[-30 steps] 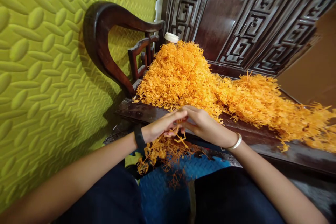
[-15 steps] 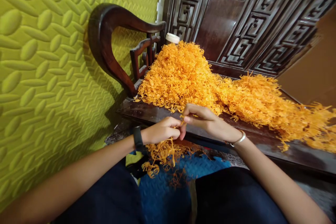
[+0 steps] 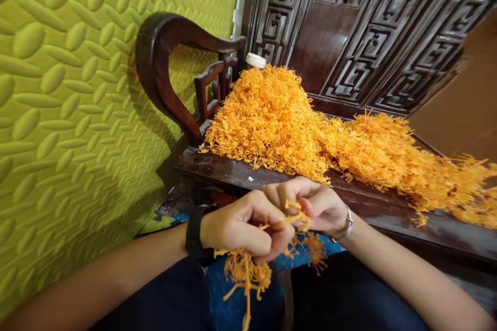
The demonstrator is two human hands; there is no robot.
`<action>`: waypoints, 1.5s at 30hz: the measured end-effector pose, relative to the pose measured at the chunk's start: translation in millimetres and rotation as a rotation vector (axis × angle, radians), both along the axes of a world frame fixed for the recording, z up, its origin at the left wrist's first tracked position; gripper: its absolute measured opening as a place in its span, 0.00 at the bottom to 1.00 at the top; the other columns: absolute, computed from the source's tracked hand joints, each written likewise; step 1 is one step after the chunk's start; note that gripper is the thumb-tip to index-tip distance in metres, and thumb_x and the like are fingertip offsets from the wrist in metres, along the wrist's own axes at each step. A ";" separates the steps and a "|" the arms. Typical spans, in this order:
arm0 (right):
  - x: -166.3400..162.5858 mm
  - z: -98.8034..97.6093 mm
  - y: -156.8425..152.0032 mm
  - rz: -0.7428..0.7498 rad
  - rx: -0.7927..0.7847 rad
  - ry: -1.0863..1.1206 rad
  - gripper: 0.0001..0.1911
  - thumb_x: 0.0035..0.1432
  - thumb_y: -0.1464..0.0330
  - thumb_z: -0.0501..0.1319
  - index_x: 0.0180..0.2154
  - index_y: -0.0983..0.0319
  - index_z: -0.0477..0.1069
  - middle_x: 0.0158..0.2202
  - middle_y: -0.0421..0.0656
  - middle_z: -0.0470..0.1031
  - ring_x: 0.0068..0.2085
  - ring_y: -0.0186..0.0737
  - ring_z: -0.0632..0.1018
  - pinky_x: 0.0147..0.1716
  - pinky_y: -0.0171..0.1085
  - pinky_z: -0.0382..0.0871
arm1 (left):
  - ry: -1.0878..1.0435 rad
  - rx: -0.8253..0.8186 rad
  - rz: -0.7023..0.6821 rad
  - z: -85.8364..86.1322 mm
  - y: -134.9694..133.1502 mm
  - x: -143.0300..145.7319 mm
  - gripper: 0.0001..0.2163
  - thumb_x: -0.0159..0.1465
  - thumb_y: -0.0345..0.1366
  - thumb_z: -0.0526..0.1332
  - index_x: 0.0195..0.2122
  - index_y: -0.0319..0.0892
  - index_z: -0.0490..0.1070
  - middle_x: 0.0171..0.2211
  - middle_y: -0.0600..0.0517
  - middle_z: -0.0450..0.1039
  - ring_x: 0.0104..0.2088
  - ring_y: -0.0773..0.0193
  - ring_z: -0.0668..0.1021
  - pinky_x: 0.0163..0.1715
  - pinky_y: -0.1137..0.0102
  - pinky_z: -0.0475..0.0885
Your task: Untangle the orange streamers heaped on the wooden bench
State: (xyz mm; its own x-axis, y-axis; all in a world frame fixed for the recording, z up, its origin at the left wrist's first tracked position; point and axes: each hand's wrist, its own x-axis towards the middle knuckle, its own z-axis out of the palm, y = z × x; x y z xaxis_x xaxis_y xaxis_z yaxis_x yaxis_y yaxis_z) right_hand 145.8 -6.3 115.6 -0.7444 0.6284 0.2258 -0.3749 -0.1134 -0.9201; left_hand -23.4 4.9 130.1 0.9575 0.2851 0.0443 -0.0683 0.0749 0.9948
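Observation:
My left hand (image 3: 243, 225), with a black band at the wrist, is closed around orange branching strands (image 3: 247, 276) that look like plastic. They dangle below its fingers. My right hand (image 3: 310, 201), wearing a silver bangle, pinches a small orange branched piece (image 3: 293, 212) beside the left fingertips. The two hands touch or nearly touch, and some fingers hide where the strands meet. Just beyond them, a big heap of similar orange pieces (image 3: 267, 119) rests on the dark wooden bench (image 3: 217, 165).
A curved wooden armrest (image 3: 153, 70) rises at the bench's left end, against a yellow-green textured mat (image 3: 70, 129). Behind the heap stand a white-lidded container (image 3: 255, 60) and a carved backrest (image 3: 326, 41). More orange pieces (image 3: 392, 155) spread to the right. Blue matting (image 3: 225, 295) lies below.
Both hands have come lower and closer to me, the right one turning its fingers inward. The orange strands under my left hand have swung down and hang longer.

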 end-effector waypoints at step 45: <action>14.4 45.9 -2.3 -0.463 0.849 -0.702 0.05 0.60 0.70 0.57 0.38 0.62 0.69 0.36 0.43 0.73 0.38 0.35 0.74 0.41 0.36 0.69 | -0.210 -0.295 0.694 -44.3 39.4 30.3 0.04 0.59 0.33 0.59 0.31 0.38 0.67 0.23 0.56 0.65 0.24 0.71 0.68 0.28 0.74 0.63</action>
State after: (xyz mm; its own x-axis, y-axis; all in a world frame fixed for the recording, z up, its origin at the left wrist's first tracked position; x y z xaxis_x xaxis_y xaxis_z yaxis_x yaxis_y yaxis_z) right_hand 160.3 -8.5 161.5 -0.6133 0.7162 0.3330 0.3949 0.6432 -0.6561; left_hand 6.9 44.3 85.8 0.5362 0.8434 0.0343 -0.3805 0.2053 0.9017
